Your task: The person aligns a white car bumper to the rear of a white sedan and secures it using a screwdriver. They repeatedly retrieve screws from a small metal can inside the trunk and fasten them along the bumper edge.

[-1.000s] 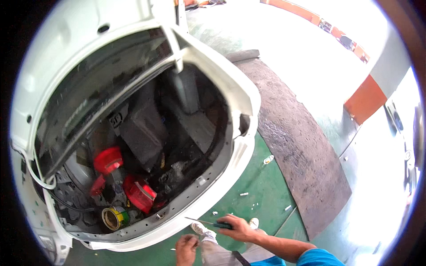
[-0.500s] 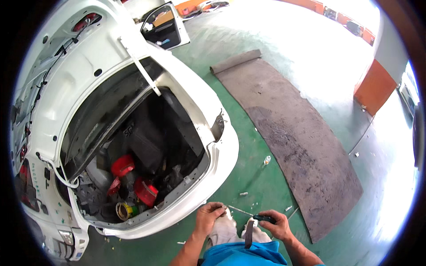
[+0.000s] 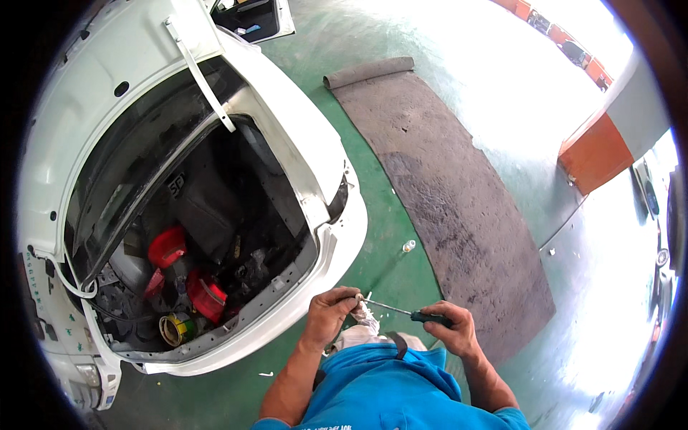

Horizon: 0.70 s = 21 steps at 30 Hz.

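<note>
My right hand is closed round the dark handle of a screwdriver, whose thin metal shaft points left. At the other end of the shaft, my left hand pinches with thumb and fingertips, right by the screwdriver's tip. Something small and pale seems to be between those fingers, too small to name. Both hands are in front of my blue shirt, above the green floor. Just left of them stands a white car with its trunk lid up.
In the open trunk lie red lamp-like parts, a yellow-black roll and dark clutter. A worn brown mat, rolled at its far end, stretches along the floor to the right. A small clear bottle stands near it. An orange-based pillar rises farther right.
Both hands have come up a little, still with the screwdriver between them. My view has shifted, so the car and mat appear farther left, and more of my shirt shows.
</note>
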Each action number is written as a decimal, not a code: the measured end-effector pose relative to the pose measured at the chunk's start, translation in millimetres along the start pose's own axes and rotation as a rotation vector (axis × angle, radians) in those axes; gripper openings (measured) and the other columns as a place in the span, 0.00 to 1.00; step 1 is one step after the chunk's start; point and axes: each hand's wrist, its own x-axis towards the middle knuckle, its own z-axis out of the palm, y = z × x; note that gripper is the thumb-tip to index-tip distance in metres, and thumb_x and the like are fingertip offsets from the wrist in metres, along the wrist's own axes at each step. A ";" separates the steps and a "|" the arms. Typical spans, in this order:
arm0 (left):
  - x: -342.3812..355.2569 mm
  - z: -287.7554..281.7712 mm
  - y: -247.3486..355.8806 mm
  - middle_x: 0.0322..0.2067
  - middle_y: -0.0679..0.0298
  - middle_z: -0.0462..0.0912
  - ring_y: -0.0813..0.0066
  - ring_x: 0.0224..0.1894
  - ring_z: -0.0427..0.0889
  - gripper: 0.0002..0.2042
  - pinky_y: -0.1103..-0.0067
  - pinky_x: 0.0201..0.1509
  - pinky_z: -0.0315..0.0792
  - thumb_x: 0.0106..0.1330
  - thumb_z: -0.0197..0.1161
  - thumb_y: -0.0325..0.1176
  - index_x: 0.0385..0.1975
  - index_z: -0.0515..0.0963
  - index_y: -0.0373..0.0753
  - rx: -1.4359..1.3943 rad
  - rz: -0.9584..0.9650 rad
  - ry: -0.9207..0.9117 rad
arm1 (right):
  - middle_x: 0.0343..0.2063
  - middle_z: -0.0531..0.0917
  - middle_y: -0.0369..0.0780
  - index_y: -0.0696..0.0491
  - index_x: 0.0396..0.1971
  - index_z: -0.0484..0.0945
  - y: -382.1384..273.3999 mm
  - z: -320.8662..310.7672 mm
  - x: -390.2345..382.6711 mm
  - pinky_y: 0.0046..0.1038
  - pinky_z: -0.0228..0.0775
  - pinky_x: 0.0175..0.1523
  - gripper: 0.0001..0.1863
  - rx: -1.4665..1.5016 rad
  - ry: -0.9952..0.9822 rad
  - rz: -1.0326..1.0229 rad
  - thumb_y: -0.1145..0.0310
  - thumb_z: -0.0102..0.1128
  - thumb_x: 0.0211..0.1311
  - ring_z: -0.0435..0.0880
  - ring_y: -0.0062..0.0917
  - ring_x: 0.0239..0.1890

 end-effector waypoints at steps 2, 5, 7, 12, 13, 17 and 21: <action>14.4 -2.8 10.8 0.37 0.57 0.86 0.71 0.37 0.85 0.10 0.78 0.42 0.80 0.66 0.62 0.19 0.45 0.83 0.30 0.091 -0.012 -0.002 | 0.34 0.84 0.40 0.59 0.45 0.84 -2.7 -3.7 17.9 0.22 0.70 0.33 0.16 -0.004 -0.014 0.038 0.74 0.68 0.55 0.80 0.18 0.30; 31.8 -3.1 33.1 0.37 0.59 0.85 0.73 0.38 0.84 0.09 0.79 0.43 0.79 0.64 0.63 0.19 0.43 0.84 0.30 0.369 -0.006 -0.029 | 0.34 0.85 0.40 0.60 0.46 0.83 1.4 -6.3 38.1 0.21 0.72 0.34 0.16 0.067 -0.036 0.181 0.73 0.67 0.58 0.81 0.18 0.31; 40.0 -5.3 39.4 0.37 0.60 0.85 0.75 0.37 0.83 0.09 0.80 0.43 0.79 0.63 0.64 0.19 0.42 0.85 0.30 0.478 -0.015 -0.025 | 0.34 0.85 0.40 0.60 0.47 0.83 -1.6 -8.4 52.8 0.21 0.73 0.34 0.16 0.098 -0.042 0.269 0.72 0.67 0.60 0.81 0.19 0.31; 62.4 -7.3 38.1 0.37 0.60 0.85 0.75 0.36 0.84 0.09 0.80 0.42 0.80 0.63 0.65 0.20 0.42 0.84 0.28 0.486 -0.053 -0.006 | 0.35 0.85 0.40 0.60 0.47 0.83 -2.4 -26.3 97.4 0.22 0.74 0.34 0.16 0.133 -0.086 0.433 0.70 0.66 0.62 0.81 0.19 0.30; 67.7 -6.5 37.9 0.37 0.59 0.85 0.75 0.36 0.84 0.09 0.80 0.42 0.80 0.63 0.65 0.21 0.42 0.84 0.28 0.492 -0.061 0.008 | 0.34 0.85 0.41 0.60 0.47 0.83 -0.7 -30.6 107.2 0.24 0.75 0.34 0.15 0.127 -0.105 0.424 0.71 0.66 0.60 0.81 0.20 0.30; 91.2 -3.2 25.0 0.36 0.60 0.84 0.75 0.37 0.83 0.11 0.79 0.41 0.79 0.66 0.64 0.24 0.45 0.82 0.27 0.549 -0.197 0.153 | 0.35 0.82 0.44 0.60 0.44 0.81 6.4 -49.2 151.6 0.26 0.77 0.35 0.15 -0.195 -0.322 -0.047 0.74 0.65 0.57 0.82 0.28 0.30; 122.2 -10.2 -3.5 0.38 0.59 0.85 0.73 0.38 0.84 0.12 0.76 0.44 0.80 0.69 0.61 0.26 0.49 0.79 0.28 0.151 -0.183 0.279 | 0.40 0.82 0.47 0.60 0.46 0.80 5.9 -62.5 208.6 0.32 0.80 0.39 0.17 -0.235 -0.433 -0.126 0.73 0.65 0.55 0.85 0.33 0.37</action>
